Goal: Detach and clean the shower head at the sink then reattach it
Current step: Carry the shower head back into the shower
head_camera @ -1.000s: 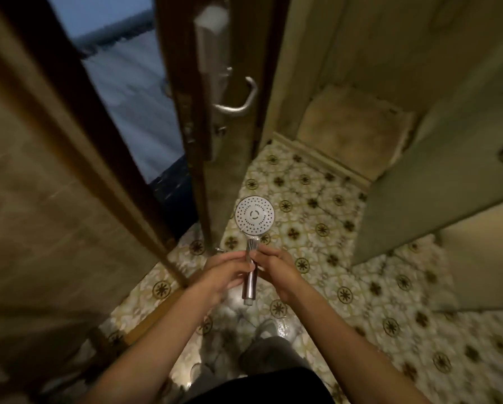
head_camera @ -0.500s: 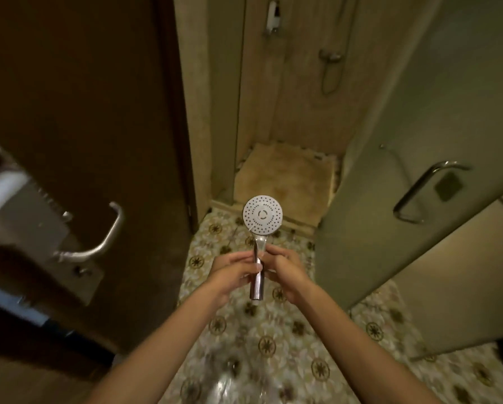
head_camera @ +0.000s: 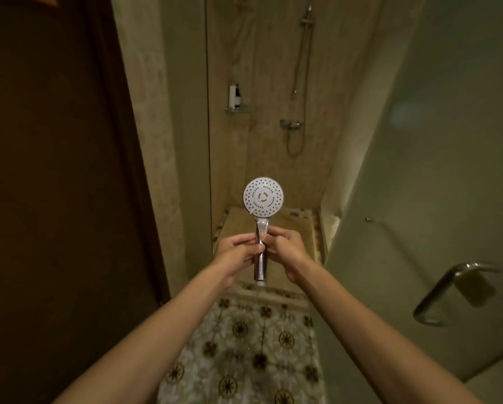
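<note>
The fingers of both hands cover the mid-handle of the shower head, and far beyond them the shelf bottles are too small to read.

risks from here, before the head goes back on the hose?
1. Shower head is held only by the fingers of the left hand and right hand, pinching its chrome handle: it may slip and drop onto the tiled floor.
2. The raised shower threshold lies just ahead: possible trip.
3. Glass door stands close on the right.

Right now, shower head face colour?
White, dotted with small holes; handle is chrome. Head view shows the shower head best.
</note>
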### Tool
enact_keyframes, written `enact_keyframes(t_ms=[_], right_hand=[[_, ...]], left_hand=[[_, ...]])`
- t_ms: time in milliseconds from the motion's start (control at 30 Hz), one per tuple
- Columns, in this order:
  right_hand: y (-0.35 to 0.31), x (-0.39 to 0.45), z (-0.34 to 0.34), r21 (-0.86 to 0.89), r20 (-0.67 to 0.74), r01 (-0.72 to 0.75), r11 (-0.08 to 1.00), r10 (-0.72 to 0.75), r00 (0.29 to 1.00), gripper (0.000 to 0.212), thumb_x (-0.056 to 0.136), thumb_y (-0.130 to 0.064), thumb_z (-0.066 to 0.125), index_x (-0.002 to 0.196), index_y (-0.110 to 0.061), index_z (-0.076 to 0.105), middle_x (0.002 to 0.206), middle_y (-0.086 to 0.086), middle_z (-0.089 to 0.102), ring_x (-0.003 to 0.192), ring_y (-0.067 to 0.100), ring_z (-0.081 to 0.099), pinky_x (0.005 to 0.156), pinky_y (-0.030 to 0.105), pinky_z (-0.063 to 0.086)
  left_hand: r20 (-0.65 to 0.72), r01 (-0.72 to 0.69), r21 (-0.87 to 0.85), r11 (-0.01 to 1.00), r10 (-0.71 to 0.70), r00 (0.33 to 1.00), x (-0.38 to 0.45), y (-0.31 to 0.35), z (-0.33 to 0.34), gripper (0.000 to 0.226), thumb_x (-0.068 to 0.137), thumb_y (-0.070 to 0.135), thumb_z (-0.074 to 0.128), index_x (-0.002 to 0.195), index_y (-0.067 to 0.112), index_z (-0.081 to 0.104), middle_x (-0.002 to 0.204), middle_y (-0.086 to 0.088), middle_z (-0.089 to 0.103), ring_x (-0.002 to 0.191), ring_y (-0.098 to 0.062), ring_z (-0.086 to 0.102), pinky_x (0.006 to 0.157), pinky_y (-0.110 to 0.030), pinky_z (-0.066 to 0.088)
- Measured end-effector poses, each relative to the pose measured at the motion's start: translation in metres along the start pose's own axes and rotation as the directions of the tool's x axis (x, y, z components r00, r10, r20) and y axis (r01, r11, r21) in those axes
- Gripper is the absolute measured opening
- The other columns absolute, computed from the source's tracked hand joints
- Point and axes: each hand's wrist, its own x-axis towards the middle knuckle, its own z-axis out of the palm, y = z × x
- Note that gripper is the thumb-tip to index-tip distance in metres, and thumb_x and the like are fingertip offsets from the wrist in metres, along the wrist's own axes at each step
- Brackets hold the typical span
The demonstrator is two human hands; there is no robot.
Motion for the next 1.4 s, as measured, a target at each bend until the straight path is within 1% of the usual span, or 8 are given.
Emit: enact_keyframes(t_ms=[367,667,833,933,1033,1167,1267,1400], right_hand=[[-0.081,0.126,-0.002,0.065,-0.094,0.131,0.989,-0.124,0.988,0.026,0.097,0.002,0.063,0.113,-0.012,0.077,0.091,0.007,0.081,0.077,0.010,0.078,0.062,0.020,0.059],[-0.121,0.261,-0.046,0.098,-0.164,0.159,0.982,-0.142,0.976,0.022,0.095,0.002,0.067,0.097,-0.018,0.077,0.076,-0.002,0.079,0.062,0.006,0.073,0.052,0.019,0.055],[-0.151,0.351,-0.077,0.074,-0.184,0.186,0.980,-0.170,0.968,0.025,0.094,0.002,0.067,0.114,-0.010,0.076,0.088,0.007,0.081,0.077,0.017,0.076,0.073,0.037,0.064],[-0.166,0.399,-0.094,0.084,-0.177,0.180,0.980,-0.163,0.971,0.026,0.095,0.003,0.064,0.112,-0.013,0.076,0.079,0.000,0.081,0.067,0.008,0.075,0.055,0.021,0.057],[-0.177,0.439,-0.108,0.102,-0.187,0.166,0.981,-0.145,0.972,0.026,0.096,0.005,0.062,0.108,-0.014,0.076,0.073,-0.002,0.080,0.062,0.006,0.075,0.050,0.017,0.054],[-0.191,0.493,-0.125,0.103,-0.191,0.177,0.979,-0.155,0.969,0.028,0.096,0.005,0.061,0.115,-0.010,0.075,0.090,0.006,0.081,0.070,0.012,0.077,0.055,0.020,0.057],[-0.198,0.540,-0.135,0.097,-0.196,0.184,0.978,-0.163,0.967,0.029,0.097,0.004,0.059,0.120,-0.008,0.073,0.108,0.017,0.078,0.080,0.017,0.074,0.062,0.023,0.060],[-0.206,0.611,-0.141,0.092,-0.203,0.192,0.977,-0.170,0.964,0.031,0.097,0.006,0.057,0.122,-0.004,0.072,0.100,0.014,0.078,0.071,0.012,0.075,0.056,0.021,0.057]], left_hand=[[0.081,-0.126,0.027,0.992,0.123,0.989,0.125,0.099,0.018,0.039,0.083,-0.004,0.076,0.120,0.008,0.069,0.097,0.001,0.074,0.092,-0.017,0.072,0.078,-0.024,0.059],[0.125,-0.197,0.034,0.980,0.191,0.974,0.262,0.147,0.070,0.033,0.086,-0.003,0.074,0.117,0.006,0.069,0.090,0.000,0.074,0.080,-0.012,0.072,0.070,-0.021,0.060],[0.132,-0.220,0.019,0.975,0.215,0.968,0.352,0.177,0.106,0.034,0.084,-0.003,0.075,0.116,0.007,0.069,0.098,-0.004,0.074,0.090,-0.020,0.072,0.078,-0.029,0.060],[0.138,-0.234,0.000,0.972,0.231,0.963,0.404,0.191,0.125,0.032,0.084,-0.003,0.075,0.114,0.008,0.070,0.099,-0.006,0.076,0.087,-0.018,0.073,0.075,-0.026,0.061],[0.145,-0.241,0.016,0.970,0.236,0.961,0.448,0.205,0.140,0.034,0.083,-0.003,0.076,0.115,0.006,0.070,0.103,-0.009,0.076,0.093,-0.022,0.073,0.084,-0.032,0.060],[0.158,-0.252,0.028,0.967,0.245,0.957,0.505,0.221,0.159,0.035,0.081,-0.003,0.078,0.115,0.006,0.070,0.101,-0.008,0.075,0.089,-0.020,0.073,0.076,-0.028,0.060],[0.169,-0.264,0.039,0.964,0.254,0.952,0.551,0.233,0.171,0.037,0.082,-0.005,0.077,0.117,0.004,0.069,0.104,-0.012,0.074,0.091,-0.024,0.072,0.083,-0.032,0.059],[0.188,-0.264,0.041,0.964,0.252,0.949,0.620,0.251,0.178,0.035,0.083,-0.005,0.076,0.116,0.004,0.068,0.105,-0.012,0.074,0.091,-0.026,0.072,0.080,-0.030,0.060]])
